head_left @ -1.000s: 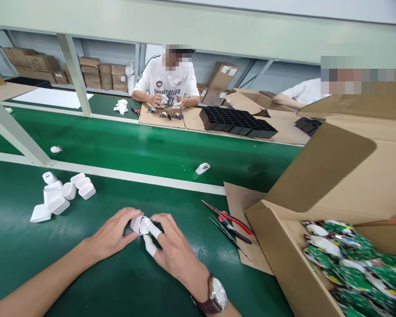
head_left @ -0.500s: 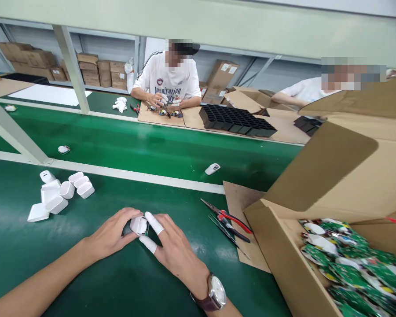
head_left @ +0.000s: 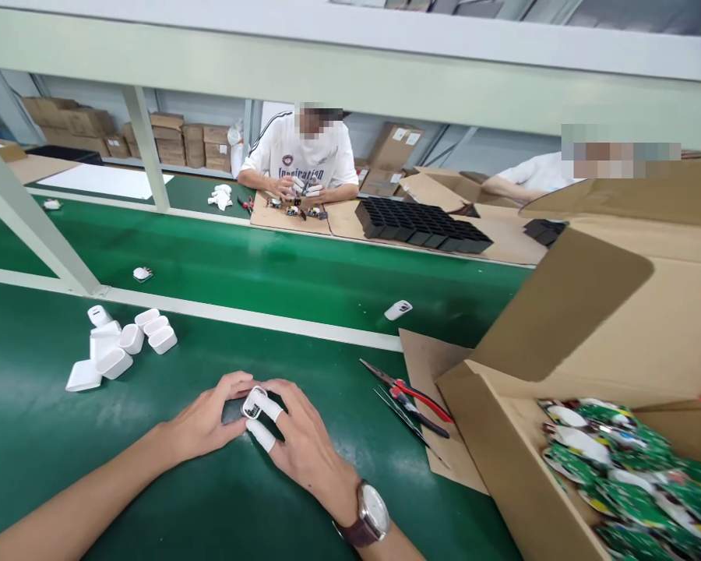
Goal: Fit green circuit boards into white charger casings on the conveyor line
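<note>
My left hand (head_left: 209, 422): it lies low on the green bench (head_left: 152, 467), fingers curled in, thumb and fingertips closed on the left side of the small white plastic charger shell (head_left: 253, 404).
My right hand (head_left: 307, 452): it meets the left one at the shell. My forefinger and thumb wear white rubber finger cots (head_left: 262, 435) and pinch the shell from the right, and the other fingers spread loosely on the bench.
Charger shell: it is held between both my hands just above the bench, near its front edge, open end up. I cannot make out what is inside.
My wrist: a silver wristwatch on a brown strap (head_left: 374, 514) sits on the right one.
To my left: a loose pile of white plastic shells (head_left: 122, 349) lies on the bench, well apart from my hands.
To my right: red-handled pliers (head_left: 413, 396) and thin dark tweezers (head_left: 406, 417) lie side by side, partly on a cardboard sheet (head_left: 426, 358).
Far right: an open cardboard box (head_left: 496, 444) holds a heap of green circuit boards (head_left: 636, 475).
Green belt (head_left: 297, 273) beyond the white rail: one white charger (head_left: 398, 310) lies on it ahead of the pliers, and another (head_left: 143, 273) further left.
Across the belt: a person in a white T-shirt (head_left: 301, 152) works with both hands on a cardboard mat, with black compartment trays (head_left: 420, 226) beside them.
</note>
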### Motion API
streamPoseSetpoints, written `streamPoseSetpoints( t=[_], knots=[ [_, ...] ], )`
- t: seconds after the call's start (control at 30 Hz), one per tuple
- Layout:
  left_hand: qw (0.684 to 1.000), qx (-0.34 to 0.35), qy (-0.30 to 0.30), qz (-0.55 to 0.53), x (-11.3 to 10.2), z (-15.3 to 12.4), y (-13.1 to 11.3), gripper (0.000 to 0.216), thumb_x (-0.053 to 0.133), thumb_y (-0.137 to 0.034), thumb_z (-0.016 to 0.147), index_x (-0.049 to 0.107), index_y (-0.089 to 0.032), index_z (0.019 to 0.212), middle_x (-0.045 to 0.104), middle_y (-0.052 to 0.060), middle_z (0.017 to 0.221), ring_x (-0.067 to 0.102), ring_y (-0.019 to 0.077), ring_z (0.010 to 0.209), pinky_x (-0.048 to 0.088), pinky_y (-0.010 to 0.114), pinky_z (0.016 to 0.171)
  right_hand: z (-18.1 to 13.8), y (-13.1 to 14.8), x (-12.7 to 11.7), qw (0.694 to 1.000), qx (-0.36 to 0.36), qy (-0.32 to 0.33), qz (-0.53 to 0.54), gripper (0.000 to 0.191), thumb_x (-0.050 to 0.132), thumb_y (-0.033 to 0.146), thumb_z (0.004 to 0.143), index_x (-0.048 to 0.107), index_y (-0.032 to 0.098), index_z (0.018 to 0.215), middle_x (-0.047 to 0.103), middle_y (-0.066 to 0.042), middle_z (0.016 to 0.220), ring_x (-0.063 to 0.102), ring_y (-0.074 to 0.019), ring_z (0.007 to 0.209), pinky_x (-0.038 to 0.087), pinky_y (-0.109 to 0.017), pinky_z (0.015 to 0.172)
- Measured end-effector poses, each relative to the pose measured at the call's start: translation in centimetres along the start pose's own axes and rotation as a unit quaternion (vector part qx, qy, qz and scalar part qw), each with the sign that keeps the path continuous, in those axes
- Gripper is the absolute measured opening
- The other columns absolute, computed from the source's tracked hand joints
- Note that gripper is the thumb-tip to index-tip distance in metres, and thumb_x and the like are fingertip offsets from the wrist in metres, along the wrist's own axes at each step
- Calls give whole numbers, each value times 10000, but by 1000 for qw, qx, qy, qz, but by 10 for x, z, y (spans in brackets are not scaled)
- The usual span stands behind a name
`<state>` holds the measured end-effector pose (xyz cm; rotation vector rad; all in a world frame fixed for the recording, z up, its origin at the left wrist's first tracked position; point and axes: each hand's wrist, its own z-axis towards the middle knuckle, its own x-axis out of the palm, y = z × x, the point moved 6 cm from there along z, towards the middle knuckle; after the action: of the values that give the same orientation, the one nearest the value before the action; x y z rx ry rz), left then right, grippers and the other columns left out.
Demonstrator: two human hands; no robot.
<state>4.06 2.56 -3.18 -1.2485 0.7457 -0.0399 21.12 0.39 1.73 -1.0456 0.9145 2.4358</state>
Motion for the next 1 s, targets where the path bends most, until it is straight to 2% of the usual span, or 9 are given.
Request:
streamPoseSetpoints(
  t=[0.13, 0.3, 0.43, 0.5, 0.6, 0.73, 0.87, 1.0],
  knots=[
    [1000, -20, 13, -8, 0, -1, 2, 698, 688, -202, 973, 280, -341, 1522, 600, 115, 1543, 586, 248, 1438, 524, 532, 1176, 0, 4, 4, 999, -16, 22, -20, 311, 593, 128, 1009, 620, 215, 1306, 600, -166, 1357, 598, -303, 1218, 606, -499, 963],
    [1000, -23, 9, -3, -1, 0, -1, 689, 670, -180, 960, 300, -325, 1523, 605, 118, 1544, 617, 260, 1406, 561, 504, 1129, 3, 7, 6, 992, -41, 85, -88, 377, 569, 31, 932, 636, 196, 1264, 634, -166, 1311, 610, -338, 1197, 613, -528, 939],
    [999, -20, 12, 22, -1, 0, -4, 689, 658, -177, 969, 293, -321, 1535, 632, 114, 1514, 643, 269, 1371, 583, 486, 1087, 3, -1, 3, 997, -5, 59, -48, 369, 628, 173, 1002, 583, 213, 1365, 610, -166, 1351, 645, -298, 1166, 623, -493, 962],
    [999, -12, 3, 39, -1, 0, -5, 663, 645, -188, 985, 294, -317, 1532, 652, 110, 1485, 656, 272, 1350, 594, 482, 1068, 1, -5, 4, 997, 12, 61, -43, 407, 645, 233, 1015, 554, 231, 1411, 597, -164, 1378, 655, -303, 1170, 619, -518, 982],
    [997, 23, -27, 63, -3, 0, -9, 573, 618, -202, 1012, 347, -299, 1508, 671, 107, 1424, 678, 261, 1307, 607, 459, 1052, -2, -13, 2, 998, 47, 49, -7, 507, 611, 255, 1033, 440, 212, 1508, 611, -170, 1362, 667, -302, 1171, 623, -527, 986],
    [980, 121, -79, 135, -7, 1, -20, 358, 647, -234, 1026, 528, -265, 1362, 628, 121, 1421, 666, 268, 1290, 602, 435, 1055, -3, -23, -7, 996, 87, -14, 8, 424, 459, 200, 1095, 421, 214, 1517, 621, -168, 1354, 691, -257, 1152, 630, -475, 988],
    [959, 194, -86, 187, -7, 6, -35, 184, 596, -153, 1052, 633, -259, 1199, 700, 85, 1264, 717, 214, 1083, 623, 360, 922, -3, -22, -10, 995, 59, -33, -67, 457, 464, 212, 1095, 419, 211, 1550, 647, -171, 1346, 702, -291, 1149, 645, -504, 948],
    [951, 199, -115, 209, -9, 6, -51, 127, 583, -126, 1038, 641, -238, 1028, 716, 80, 1118, 699, 191, 931, 609, 338, 807, -4, -23, -15, 991, 39, -61, -112, 464, 494, 186, 1073, 445, 191, 1534, 667, -173, 1335, 707, -309, 1143, 640, -515, 942]
  ],
)
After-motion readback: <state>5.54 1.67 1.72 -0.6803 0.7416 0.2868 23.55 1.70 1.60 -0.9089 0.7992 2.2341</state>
